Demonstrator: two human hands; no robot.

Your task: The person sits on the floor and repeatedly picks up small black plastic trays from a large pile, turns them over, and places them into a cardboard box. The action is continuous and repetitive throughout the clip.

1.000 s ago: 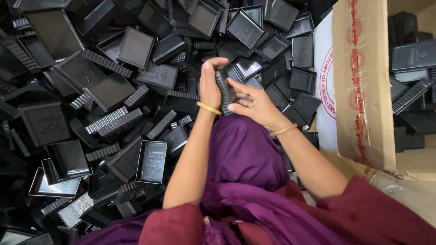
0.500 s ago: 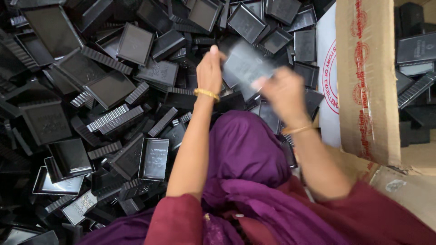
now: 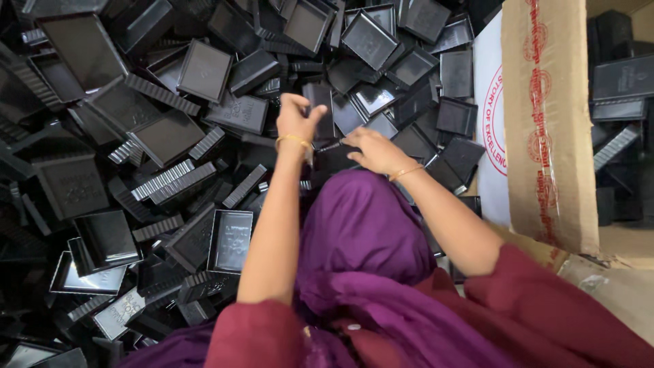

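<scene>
Pile of black plastic trays [image 3: 136,136] lying left of the cardboard box [image 3: 548,123] | left hand [image 3: 297,117] pinching an upright black tray [image 3: 319,112] beside the box | right hand [image 3: 371,150] resting flat, fingers together, nearer the box

Both arms reach forward from maroon sleeves that end near the elbows, the forearms bare and converging toward the middle of the view. The left forearm runs almost straight up from the lower centre, with a thin gold bangle at the wrist. The left hand [image 3: 298,117] is raised, its back toward the camera, fingers curled and pinched together with the thumb tip pointing right. The right forearm comes in slanted from the lower right, also with a thin bangle at the wrist. The right hand [image 3: 372,150] lies lower and flatter, palm down, fingers stretched leftward toward the left hand, close beside it.
</scene>
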